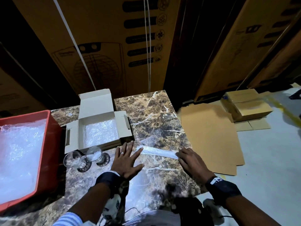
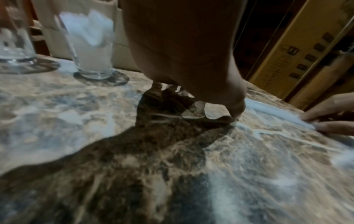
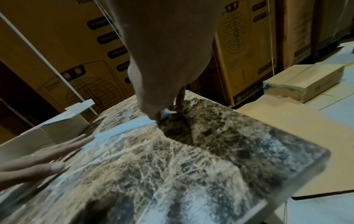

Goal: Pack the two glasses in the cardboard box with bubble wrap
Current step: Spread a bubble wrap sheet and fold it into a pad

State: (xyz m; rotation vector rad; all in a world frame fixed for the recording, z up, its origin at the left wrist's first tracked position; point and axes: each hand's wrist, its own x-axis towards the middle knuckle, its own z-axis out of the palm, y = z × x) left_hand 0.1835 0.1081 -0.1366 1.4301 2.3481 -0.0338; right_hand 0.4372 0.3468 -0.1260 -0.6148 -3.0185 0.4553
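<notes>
Left hand [image 1: 126,160] flat, fingers spread; right hand [image 1: 192,162] pinching clear, folded bubble wrap [image 1: 158,151].

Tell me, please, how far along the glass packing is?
Done: the cardboard box is open and lined with bubble wrap; one glass is stuffed. In hand: the left hand and right hand flatten a bubble wrap sheet. Left: wrapping and boxing both glasses.
</notes>
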